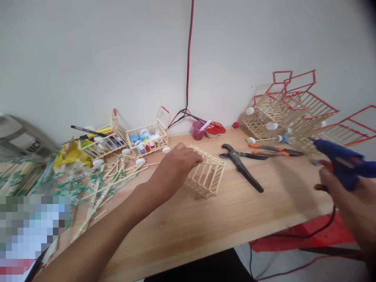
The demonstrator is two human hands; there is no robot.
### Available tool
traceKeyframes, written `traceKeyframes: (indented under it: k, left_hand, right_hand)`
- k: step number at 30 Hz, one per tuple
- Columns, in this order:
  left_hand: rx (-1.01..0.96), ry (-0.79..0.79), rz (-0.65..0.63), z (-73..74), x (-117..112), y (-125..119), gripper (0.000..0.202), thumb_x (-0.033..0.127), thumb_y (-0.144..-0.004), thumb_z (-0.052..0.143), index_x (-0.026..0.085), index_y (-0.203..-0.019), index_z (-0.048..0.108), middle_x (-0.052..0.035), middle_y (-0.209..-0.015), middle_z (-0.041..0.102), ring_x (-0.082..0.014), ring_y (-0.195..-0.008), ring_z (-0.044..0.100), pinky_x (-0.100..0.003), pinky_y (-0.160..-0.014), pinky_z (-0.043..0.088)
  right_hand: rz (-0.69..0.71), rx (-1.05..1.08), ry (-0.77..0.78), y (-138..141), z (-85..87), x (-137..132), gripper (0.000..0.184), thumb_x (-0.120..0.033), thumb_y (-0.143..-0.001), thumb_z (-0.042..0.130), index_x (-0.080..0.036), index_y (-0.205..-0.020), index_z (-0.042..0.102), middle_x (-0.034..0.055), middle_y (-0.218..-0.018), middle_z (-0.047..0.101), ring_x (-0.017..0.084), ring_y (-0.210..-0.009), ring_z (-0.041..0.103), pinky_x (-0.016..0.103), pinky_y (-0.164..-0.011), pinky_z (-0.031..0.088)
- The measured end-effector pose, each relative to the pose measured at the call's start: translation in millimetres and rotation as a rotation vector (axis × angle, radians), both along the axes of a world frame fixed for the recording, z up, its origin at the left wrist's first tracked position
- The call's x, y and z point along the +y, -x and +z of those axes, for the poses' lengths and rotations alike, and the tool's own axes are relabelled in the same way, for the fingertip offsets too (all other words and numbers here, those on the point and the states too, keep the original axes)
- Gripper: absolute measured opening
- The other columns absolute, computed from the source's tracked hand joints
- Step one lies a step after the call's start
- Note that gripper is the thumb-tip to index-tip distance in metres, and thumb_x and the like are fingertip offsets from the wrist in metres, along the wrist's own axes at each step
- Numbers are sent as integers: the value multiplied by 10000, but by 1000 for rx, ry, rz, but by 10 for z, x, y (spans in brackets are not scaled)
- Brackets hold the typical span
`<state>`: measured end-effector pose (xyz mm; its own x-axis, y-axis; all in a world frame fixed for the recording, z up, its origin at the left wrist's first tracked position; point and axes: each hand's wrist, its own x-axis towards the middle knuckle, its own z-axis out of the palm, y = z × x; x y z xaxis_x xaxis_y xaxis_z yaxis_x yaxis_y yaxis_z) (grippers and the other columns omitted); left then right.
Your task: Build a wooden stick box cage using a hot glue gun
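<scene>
The left forearm [96,231] reaches in from 7 o'clock across the pale wooden surface [188,250]. At 8 o'clock, loose wooden sticks [102,188] lie scattered among torn green-printed wrappers [64,182]. Two small stick cages [147,139] sit at 10 o'clock, holding coloured bottle caps [143,135], with more white caps just beside them. Near the centre, the left hand [176,166] rests relaxed, its fingers laid over the top edge of a bare stick cage [205,174], touching it without a visible clench. That cage lies tilted on the surface, and no red trim shows on it. Just right of it are black-handled shears [239,164] and orange-handled pliers [273,152]. The right hand [346,199], raised at 3 o'clock, is closed around the grip of a blue hot glue gun [342,162]. At 2 o'clock stand larger stick cages with red-edged tops [288,109] and white caps fixed on as feet. These look the furthest along, while the bare cage appears to be at an earlier stage, with its trim left to add.
</scene>
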<state>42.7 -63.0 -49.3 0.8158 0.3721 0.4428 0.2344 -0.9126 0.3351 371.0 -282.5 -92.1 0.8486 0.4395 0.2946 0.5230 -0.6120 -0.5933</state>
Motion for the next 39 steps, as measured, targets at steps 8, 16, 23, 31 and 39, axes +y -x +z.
traceKeyframes:
  k: [8,16,23,31,39]
  left_hand:
    - [-42,360,24,156,-53,81,149,95,-891,640,161,-972,746,-7,-897,746,-121,-809,632,-244,-771,460]
    - [-46,492,10,191,-45,106,154,82,-874,636,152,-949,752,3,-896,757,-94,-798,648,-200,-759,466]
    - [-54,542,-18,157,10,124,161,93,-877,622,147,-966,744,3,-854,759,-95,-775,663,-193,-727,471]
    - [-64,544,-53,173,10,120,169,97,-882,606,146,-968,743,-7,-841,758,-96,-762,662,-197,-724,477]
    - [-76,550,-79,158,6,140,188,132,-901,578,159,-989,741,-15,-839,753,-116,-774,677,-222,-726,497]
  right_hand:
    - [330,921,-619,876,121,54,350,-492,-675,836,-282,-923,707,129,-1267,592,213,-818,628,238,-416,414]
    - [519,982,-507,1482,168,125,429,-582,-764,731,-247,-1004,609,59,-843,600,122,-571,483,214,-387,305]
    - [533,951,-422,1615,195,163,470,-665,-818,625,-201,-886,599,-13,-612,470,99,-510,360,241,-453,304]
    - [572,983,-423,1607,177,182,449,-641,-840,617,-203,-923,560,-6,-695,499,86,-525,331,241,-468,206]
    - [575,970,-430,1622,191,181,438,-641,-844,617,-207,-902,605,-5,-726,505,74,-515,352,232,-453,255]
